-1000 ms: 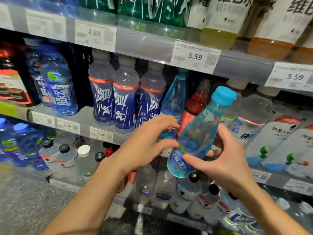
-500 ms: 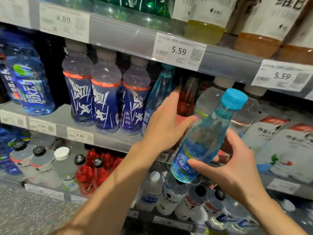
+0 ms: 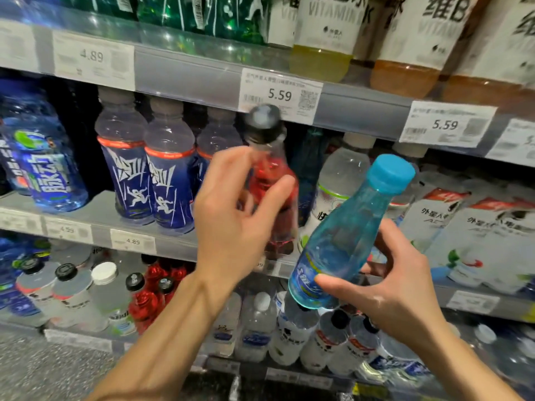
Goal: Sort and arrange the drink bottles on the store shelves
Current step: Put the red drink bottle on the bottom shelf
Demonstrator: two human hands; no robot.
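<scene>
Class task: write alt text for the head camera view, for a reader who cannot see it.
A person's left hand grips a red drink bottle at a store shelf, while the right hand holds a tilted blue bottle. Rows of bottled drinks and price tags fill the shelves.

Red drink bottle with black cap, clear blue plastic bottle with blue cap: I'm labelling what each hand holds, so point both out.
Red drink bottle with black cap [image 3: 273, 180], head view, red upper body.
Clear blue plastic bottle with blue cap [image 3: 344, 235], head view, mid body.
</scene>
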